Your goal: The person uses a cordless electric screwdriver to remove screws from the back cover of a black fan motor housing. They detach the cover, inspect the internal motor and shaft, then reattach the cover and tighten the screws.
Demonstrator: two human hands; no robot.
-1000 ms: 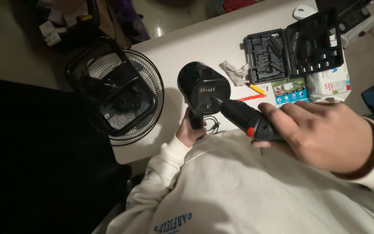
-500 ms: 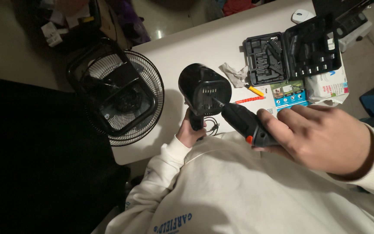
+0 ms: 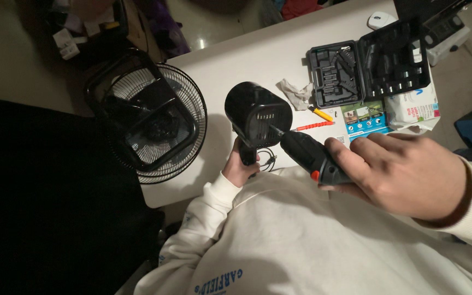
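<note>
Flanking the black motor housing (image 3: 259, 113): fan grille (image 3: 148, 117), tool case (image 3: 368, 68).

Dim room, lit mainly from above the white rectangular tabletop (image 3: 258, 60), which gleams pale against the gloom. Beside its near edge, a black wire fan grille (image 3: 148, 120) resting over a smooth greyish floor (image 3: 12, 71) with one bright glint of reflected light. Heaped clutter of boxes and cloth (image 3: 99, 24) at the far edge. Deep black shadow (image 3: 45, 207) filling the lower left.
</note>
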